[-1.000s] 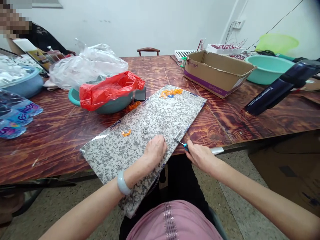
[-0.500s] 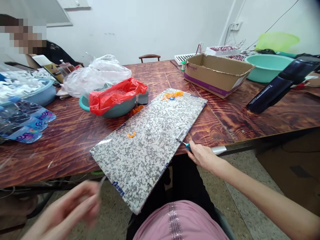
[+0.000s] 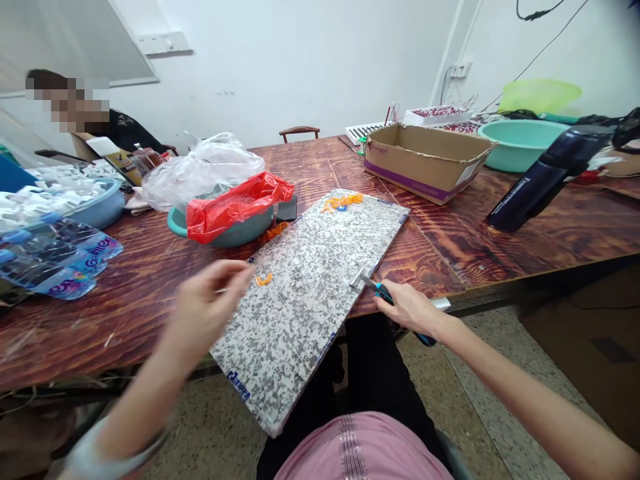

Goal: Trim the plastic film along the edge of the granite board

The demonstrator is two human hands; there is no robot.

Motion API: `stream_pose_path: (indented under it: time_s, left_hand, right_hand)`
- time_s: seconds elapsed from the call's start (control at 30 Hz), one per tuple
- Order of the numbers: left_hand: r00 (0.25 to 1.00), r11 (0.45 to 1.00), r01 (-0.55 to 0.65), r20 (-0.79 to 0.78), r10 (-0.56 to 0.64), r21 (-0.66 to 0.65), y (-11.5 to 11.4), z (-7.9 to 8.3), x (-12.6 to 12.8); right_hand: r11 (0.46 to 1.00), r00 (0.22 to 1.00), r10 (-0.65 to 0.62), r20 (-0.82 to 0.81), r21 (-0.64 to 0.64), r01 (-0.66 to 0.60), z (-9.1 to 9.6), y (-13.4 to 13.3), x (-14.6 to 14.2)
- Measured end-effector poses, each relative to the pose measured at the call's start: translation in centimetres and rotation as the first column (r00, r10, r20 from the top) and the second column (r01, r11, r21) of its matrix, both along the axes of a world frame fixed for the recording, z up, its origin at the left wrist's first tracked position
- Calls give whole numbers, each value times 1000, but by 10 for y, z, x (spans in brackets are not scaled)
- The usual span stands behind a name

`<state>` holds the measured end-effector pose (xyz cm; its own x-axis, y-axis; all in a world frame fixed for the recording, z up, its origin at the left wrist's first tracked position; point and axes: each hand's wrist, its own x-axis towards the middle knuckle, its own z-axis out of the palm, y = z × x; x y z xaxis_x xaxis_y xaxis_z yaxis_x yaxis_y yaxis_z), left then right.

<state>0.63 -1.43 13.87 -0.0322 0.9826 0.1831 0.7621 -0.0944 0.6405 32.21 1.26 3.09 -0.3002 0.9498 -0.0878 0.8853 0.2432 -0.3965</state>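
Note:
My right hand [image 3: 407,307] is closed around pliers [image 3: 384,292] with black and teal handles. Their metal tip rests over the near right edge of a grey speckled board [image 3: 300,307], beside a small shiny clear piece [image 3: 357,280]. My left hand [image 3: 213,300] hovers over the board's left edge with fingers curled, smeared by motion; whether anything is in them is unclear. Just right of its fingertips lies a small orange U-shaped piece [image 3: 263,279]. More orange pieces [image 3: 343,201] are heaped at the board's far end, with a blue bit [image 3: 342,209] among them.
A teal basin [image 3: 225,233] with a red bag [image 3: 240,203] stands left of the board. Water bottles [image 3: 60,260] lie farther left. On the right are a cardboard box [image 3: 425,163], a dark flask [image 3: 547,177] and a green basin [image 3: 515,143]. Another person sits at back left.
My left hand has moved up and right, from below the board's near left corner to beside the orange piece. My right hand stays by the board's edge; the pliers show more fully.

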Motion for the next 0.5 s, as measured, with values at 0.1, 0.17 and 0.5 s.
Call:
stream_pose_path:
  time_s: [0.1,0.17,0.5]
  left_hand:
    - [973,974,226,-35,-226,-22,33,-48,52]
    - [949,955,295,-102,-297,-42,41,-75,78]
    - [947,958,283,-141,-287,-48,35,-108,102]
  right_hand:
    - [995,988,-40,-152,88,54,9,21,8]
    - [992,977,-24,-210,116,49,12,37,9]
    - [980,973,195,-121,61,-188,7,85,4]
